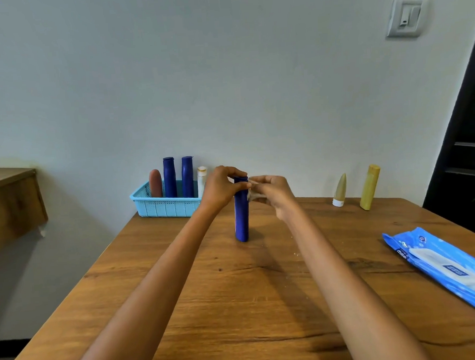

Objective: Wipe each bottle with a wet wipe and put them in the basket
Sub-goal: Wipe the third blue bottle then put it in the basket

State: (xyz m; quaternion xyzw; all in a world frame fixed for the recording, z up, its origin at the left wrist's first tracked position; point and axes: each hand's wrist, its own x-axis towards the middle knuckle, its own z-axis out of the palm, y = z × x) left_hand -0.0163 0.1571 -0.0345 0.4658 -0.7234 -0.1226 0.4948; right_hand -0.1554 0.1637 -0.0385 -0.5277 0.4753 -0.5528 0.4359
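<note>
Bottles are what this moment turns on, but the widest thing in view is the wooden table [238,305], which runs from the near edge to the pale wall. On its right side lies a blue pack of wet wipes [447,270], flat and angled, well apart from the hands. At the far left corner sits the light blue basket [165,205], holding four bottles upright: a brown one [155,183], two dark blue ones [169,177] [187,176], and a white one [202,179] partly hidden behind the left hand. A dark blue bottle [242,215] stands upright near the table's middle, between both hands. The left hand [220,186] curls its fingers over the cap and pinches the top of this bottle. The right hand [273,194] pinches a small whitish wet wipe [255,191] against the bottle's upper right side, fingers bent round it. At the far right edge stand a yellow bottle [369,187], leaning slightly, and beside it a small tapered beige tube [340,191] on a white cap.
</note>
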